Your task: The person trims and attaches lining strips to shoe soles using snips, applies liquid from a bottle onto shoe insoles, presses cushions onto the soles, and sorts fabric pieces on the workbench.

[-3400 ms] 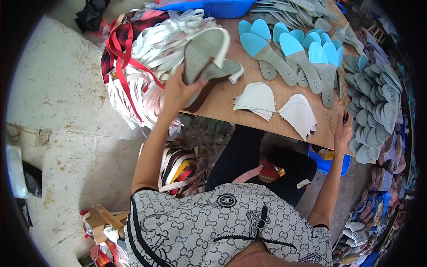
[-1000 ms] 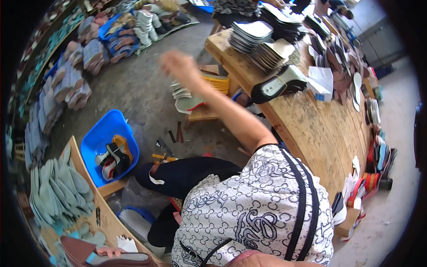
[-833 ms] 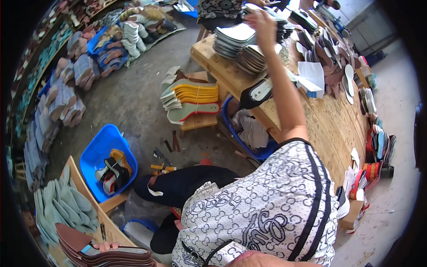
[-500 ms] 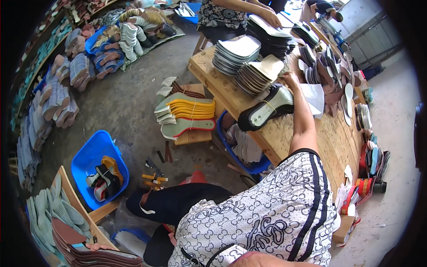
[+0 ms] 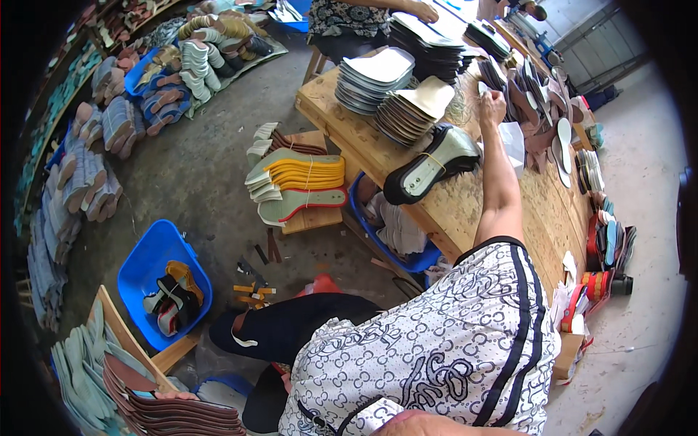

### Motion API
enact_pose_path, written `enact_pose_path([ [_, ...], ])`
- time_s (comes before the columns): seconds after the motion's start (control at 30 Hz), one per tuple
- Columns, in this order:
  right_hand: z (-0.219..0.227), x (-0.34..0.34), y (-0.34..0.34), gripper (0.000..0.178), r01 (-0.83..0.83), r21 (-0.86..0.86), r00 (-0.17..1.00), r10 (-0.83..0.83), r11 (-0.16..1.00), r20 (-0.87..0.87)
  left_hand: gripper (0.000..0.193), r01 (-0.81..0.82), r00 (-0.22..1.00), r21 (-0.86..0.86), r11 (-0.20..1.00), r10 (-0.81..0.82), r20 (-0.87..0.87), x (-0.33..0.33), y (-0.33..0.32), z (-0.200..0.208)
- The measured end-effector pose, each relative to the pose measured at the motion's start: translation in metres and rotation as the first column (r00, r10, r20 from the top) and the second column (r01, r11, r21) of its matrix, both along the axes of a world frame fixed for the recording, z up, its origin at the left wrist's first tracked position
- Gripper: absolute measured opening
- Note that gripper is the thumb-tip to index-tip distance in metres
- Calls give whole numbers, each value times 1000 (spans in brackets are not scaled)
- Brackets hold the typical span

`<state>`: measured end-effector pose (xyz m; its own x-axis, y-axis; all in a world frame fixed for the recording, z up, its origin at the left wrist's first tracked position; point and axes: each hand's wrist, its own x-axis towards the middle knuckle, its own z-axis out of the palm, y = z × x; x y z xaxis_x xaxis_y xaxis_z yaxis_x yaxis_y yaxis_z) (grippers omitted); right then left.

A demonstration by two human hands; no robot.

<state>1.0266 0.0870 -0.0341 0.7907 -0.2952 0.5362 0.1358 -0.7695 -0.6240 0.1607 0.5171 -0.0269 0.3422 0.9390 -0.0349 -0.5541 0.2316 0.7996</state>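
My right arm stretches over the wooden table (image 5: 536, 211). At its end my right hand (image 5: 493, 107) is closed, fingers pinched together, and what they hold is too small to make out. Just left of it lies a tangle of thin pale bands (image 5: 456, 107). Nearer me is a banded bundle of black-edged insoles (image 5: 429, 168), and left of the tangle a stack of cream-topped insoles (image 5: 414, 109). At the lower left, my left hand (image 5: 183, 396), partly hidden, grips a fanned stack of brown insoles (image 5: 178, 413) by its upper edge.
Banded yellow and red-edged insoles (image 5: 305, 178) rest on a low wooden stool (image 5: 314, 219). A blue tub (image 5: 134, 269) on the floor holds several pieces. Another blue tub (image 5: 363, 218) sits under the table edge. Across the table stands a co-worker (image 5: 349, 22). Pale green insoles (image 5: 80, 370) lie at lower left.
My right hand has moved right and away from me, off the tangle of bands. My left hand and the brown insoles have shifted slightly right. The co-worker's hand has moved left.
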Motion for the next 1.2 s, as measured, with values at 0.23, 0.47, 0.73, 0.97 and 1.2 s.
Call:
enact_pose_path([
  [0.23, 40, 5, -14, 22, -350, 595, 935, 311, 724, 171, 86, 56, 994, -8, 998, -55, 97, -2, -9, -5],
  [0.47, 86, 0, 16, 12, -425, 558, 904, 367, 712, 220, 88, 273, 901, 62, 960, -278, 332, 8, -27, 6],
  [0.73, 110, -273, 286, 19, -953, 165, 192, 928, 254, -319, 104, 562, 531, 257, 786, -581, 617, 88, -54, 1],
  [0.97, 84, -530, 354, 19, -678, 368, -733, 625, -637, -268, 97, 505, 569, 269, 820, -551, 611, 159, -75, 9],
  [1.2, 58, -542, 369, 20, -508, 743, -763, 628, -436, -153, 96, 158, 727, -31, 987, -96, 680, 127, -86, -21],
])
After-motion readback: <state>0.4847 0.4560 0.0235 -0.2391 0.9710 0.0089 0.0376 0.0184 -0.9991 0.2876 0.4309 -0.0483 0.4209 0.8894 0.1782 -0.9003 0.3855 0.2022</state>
